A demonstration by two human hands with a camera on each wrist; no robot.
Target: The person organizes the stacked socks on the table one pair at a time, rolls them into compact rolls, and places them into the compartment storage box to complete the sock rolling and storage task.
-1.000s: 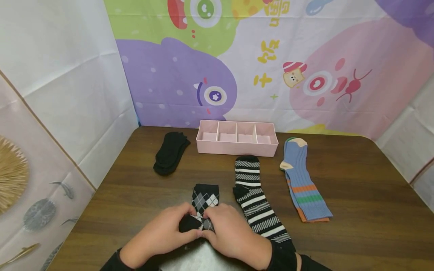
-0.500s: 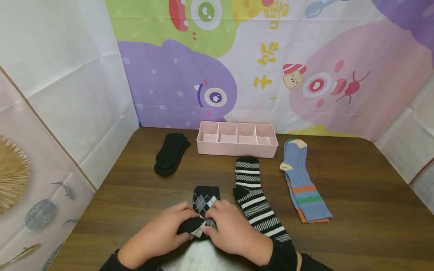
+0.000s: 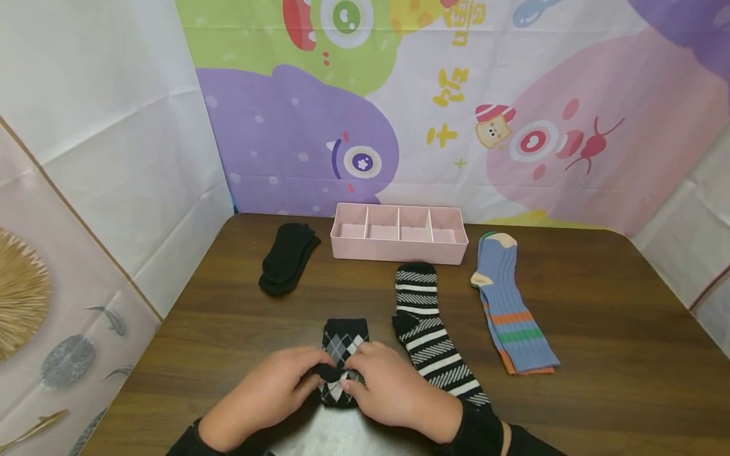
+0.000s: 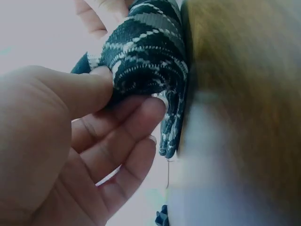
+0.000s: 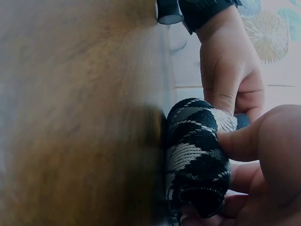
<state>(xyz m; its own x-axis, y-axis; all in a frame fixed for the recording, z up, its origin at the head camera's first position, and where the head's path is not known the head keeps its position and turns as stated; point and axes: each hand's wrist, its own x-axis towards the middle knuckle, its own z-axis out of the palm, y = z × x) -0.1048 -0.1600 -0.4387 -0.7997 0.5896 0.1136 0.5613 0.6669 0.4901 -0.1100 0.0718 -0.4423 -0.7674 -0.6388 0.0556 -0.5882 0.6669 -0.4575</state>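
Note:
Black, grey and white argyle socks (image 3: 343, 339) lie near the front of the table, rolled up at the near end with a flat cuff end stretching away. In the left wrist view the spiral end of the rolled socks (image 4: 146, 56) shows above a flat layered part. My left hand (image 3: 279, 383) pinches a black bit that sticks out at the roll's left side, thumb above and fingers below. On the right side, my right hand (image 3: 393, 386) grips the roll between thumb and fingers. The right wrist view shows that thumb (image 5: 240, 141) pressed on the knit.
Black socks (image 3: 288, 259) lie at the back left, beside a pink divided box (image 3: 399, 250). Striped black-and-white socks (image 3: 436, 335) lie close to my right forearm. Blue socks (image 3: 510, 304) with orange and green bands lie farther right on the wooden table (image 3: 616, 329).
The rolled part has turned so its diamond pattern now shows between my hands, and the cuff end has slid slightly nearer. Less of the black bit shows at my left hand.

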